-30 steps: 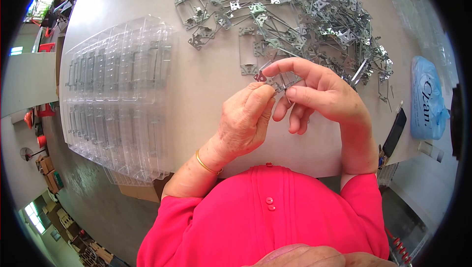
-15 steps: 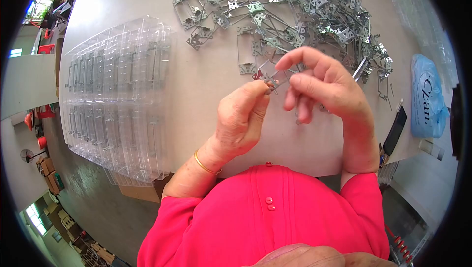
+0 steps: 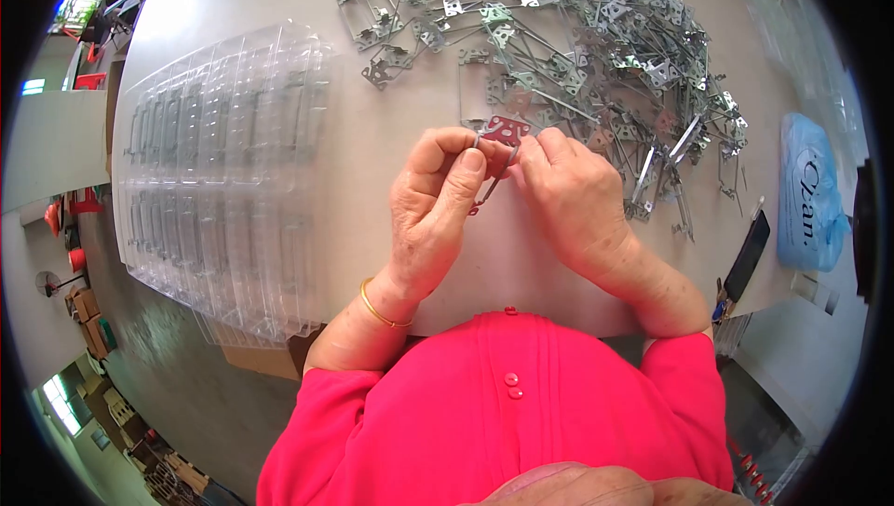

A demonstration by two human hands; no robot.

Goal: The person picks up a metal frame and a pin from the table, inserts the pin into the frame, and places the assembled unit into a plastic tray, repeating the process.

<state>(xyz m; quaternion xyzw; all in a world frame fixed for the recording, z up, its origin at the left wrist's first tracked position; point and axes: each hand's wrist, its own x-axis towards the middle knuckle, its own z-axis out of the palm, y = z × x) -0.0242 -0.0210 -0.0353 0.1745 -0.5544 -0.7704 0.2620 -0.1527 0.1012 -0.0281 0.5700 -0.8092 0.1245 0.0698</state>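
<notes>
A small metal bracket (image 3: 504, 131) with holed plates and thin rods is held up over the table, its plate tinted red. On its left side the thumb and fingers of my left hand (image 3: 430, 203) are pinched closed. My right hand (image 3: 575, 191) is closed at the bracket's right edge, its fingertips partly hidden behind its own knuckles. Just beyond both hands lies a tangled heap of similar metal brackets (image 3: 610, 54).
Clear plastic trays (image 3: 312, 191) holding rows of brackets are stacked at the left. On the right are a blue plastic bag (image 3: 808, 194) and a dark flat object (image 3: 748, 255) near the table edge. The white table (image 3: 368, 148) lies beneath.
My right hand was apart with fingers loosely spread; it has come in and closed on the bracket. The bracket has turned so its plate faces me. Several brackets at the heap's right have shifted.
</notes>
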